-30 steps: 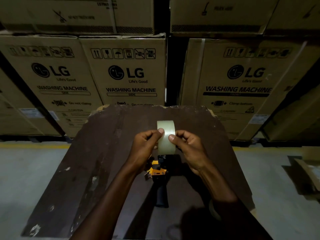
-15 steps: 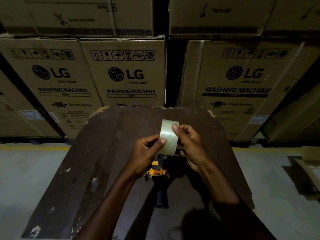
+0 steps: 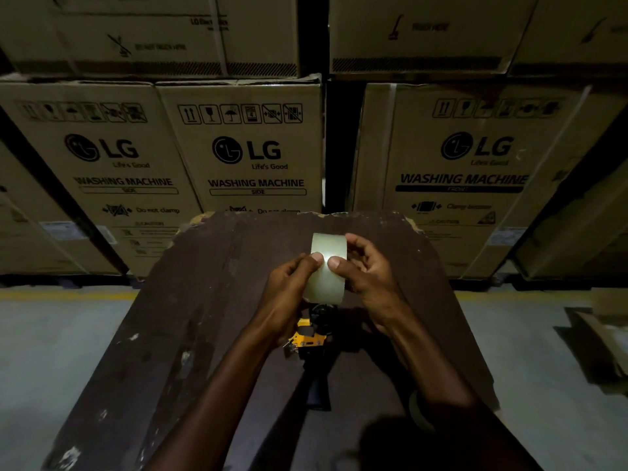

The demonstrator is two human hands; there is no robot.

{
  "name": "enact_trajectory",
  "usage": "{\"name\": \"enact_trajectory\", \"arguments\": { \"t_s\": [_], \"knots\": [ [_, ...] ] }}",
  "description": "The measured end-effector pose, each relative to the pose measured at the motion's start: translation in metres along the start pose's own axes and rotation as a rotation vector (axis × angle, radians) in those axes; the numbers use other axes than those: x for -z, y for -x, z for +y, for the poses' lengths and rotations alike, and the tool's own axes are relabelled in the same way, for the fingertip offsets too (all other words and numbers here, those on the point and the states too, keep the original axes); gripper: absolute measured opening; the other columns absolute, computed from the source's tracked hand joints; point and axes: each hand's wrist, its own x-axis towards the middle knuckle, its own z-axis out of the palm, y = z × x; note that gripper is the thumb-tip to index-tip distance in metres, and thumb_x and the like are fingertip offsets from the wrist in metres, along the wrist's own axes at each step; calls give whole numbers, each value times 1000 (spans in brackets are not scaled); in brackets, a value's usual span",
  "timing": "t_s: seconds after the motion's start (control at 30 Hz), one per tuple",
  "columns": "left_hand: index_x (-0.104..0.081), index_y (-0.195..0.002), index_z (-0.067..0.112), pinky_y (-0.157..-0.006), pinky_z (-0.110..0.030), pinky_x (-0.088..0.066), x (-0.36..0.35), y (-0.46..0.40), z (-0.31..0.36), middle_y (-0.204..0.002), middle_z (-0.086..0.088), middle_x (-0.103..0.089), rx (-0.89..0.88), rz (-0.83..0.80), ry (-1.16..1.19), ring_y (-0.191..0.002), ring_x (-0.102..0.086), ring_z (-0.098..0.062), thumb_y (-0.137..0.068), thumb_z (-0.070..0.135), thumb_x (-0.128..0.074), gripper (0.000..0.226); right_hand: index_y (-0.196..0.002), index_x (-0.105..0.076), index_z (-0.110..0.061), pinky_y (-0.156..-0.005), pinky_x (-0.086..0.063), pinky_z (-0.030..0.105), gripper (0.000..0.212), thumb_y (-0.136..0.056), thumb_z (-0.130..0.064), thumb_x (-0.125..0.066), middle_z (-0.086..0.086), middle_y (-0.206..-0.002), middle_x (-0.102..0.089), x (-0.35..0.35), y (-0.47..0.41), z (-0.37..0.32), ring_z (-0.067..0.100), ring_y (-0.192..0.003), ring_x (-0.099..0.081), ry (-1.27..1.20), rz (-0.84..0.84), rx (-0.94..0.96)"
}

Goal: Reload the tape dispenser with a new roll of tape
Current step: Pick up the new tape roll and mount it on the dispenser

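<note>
A pale roll of clear tape (image 3: 327,246) is held edge-on above the dark brown table (image 3: 204,317), between both hands. My left hand (image 3: 289,297) pinches its left side, thumb on the outer face. My right hand (image 3: 370,280) grips the right side, thumb pressed on the face next to the left thumb. Below the roll, a tape dispenser (image 3: 311,338) with a yellow head and black handle lies on the table, handle pointing toward me. The hands partly hide its front end.
Large cardboard washing machine boxes (image 3: 251,154) are stacked just behind the table's far edge. Grey concrete floor with a yellow line (image 3: 68,295) lies to the left. Flattened cardboard (image 3: 598,334) lies on the floor at right.
The roll turned in my hands, tilted half a second ago and now edge-on again. My right thumb slid from the roll's top edge down to its face beside the left thumb.
</note>
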Motion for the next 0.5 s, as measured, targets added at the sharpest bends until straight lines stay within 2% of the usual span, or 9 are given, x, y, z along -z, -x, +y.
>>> {"name": "enact_trajectory", "arguments": {
  "t_s": [0.1, 0.17, 0.33, 0.43, 0.5],
  "knots": [
    [-72, -100, 10, -60, -37, -57, -1, -1, 6, -86, -9, -74, 57, -18, 19, -77, -72, -25, -94, 37, -58, 31, -138, -54, -25, -91, -59, 38, 88, -57, -42, -84, 3, -135, -63, 3, -1, 1, 19, -123, -61, 95, -39, 49],
    [-72, -97, 11, -63, -40, -58, 0, -3, 7, -81, -7, -75, 66, -22, 25, -72, -72, -25, -94, 36, -59, 28, -137, -55, -29, -94, -58, 42, 84, -59, -40, -85, 2, -135, -62, 2, 0, 4, 20, -125, -60, 123, -73, 65],
    [-68, -111, 10, -61, -38, -58, 8, -3, 5, -86, 1, -75, 7, -53, -20, -78, -74, -19, -93, 33, -60, 30, -128, -61, -38, -89, -59, 45, 63, -67, -42, -79, -2, -132, -62, -3, 5, 2, 21, -119, -63, 61, -67, 49],
    [-69, -114, 27, -71, -39, -60, 12, -4, 1, -103, 2, -74, -65, -90, -64, -93, -72, -17, -91, 28, -63, 24, -124, -63, -34, -71, -60, 37, 46, -78, -37, -69, -4, -125, -61, -5, 6, -4, 15, -101, -67, -13, -46, -19],
    [-69, -110, 37, -79, -44, -59, 12, -4, 0, -109, 5, -74, -88, -106, -76, -100, -71, -18, -89, 29, -65, 23, -123, -64, -34, -69, -59, 35, 44, -79, -37, -66, -3, -124, -60, -5, 5, -5, 16, -99, -66, -11, -33, -41]
  ]
}}
